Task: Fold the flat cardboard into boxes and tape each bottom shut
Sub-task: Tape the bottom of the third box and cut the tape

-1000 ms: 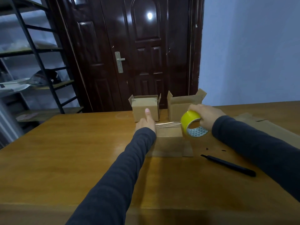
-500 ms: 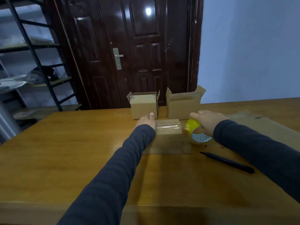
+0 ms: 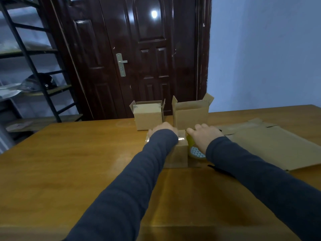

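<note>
A small cardboard box point(image 3: 178, 153) lies bottom-up on the wooden table point(image 3: 69, 171), with clear tape across its top. My left hand point(image 3: 163, 130) presses flat on the far end of that box, over the tape. My right hand point(image 3: 204, 136) grips a yellow tape roll point(image 3: 194, 151) held against the box's right side. Two folded boxes stand behind: a left box point(image 3: 148, 117) and a right box point(image 3: 191, 113), both with flaps up.
Flat cardboard sheets point(image 3: 271, 145) lie on the table at the right. A black pen-like tool point(image 3: 217, 168) pokes out from under my right sleeve. A dark door point(image 3: 147, 58) and a metal shelf rack point(image 3: 34, 66) stand beyond the table.
My right hand has lowered the tape roll down the box's right side. My left hand has gone from a pointed finger to lying flat on the taped end.
</note>
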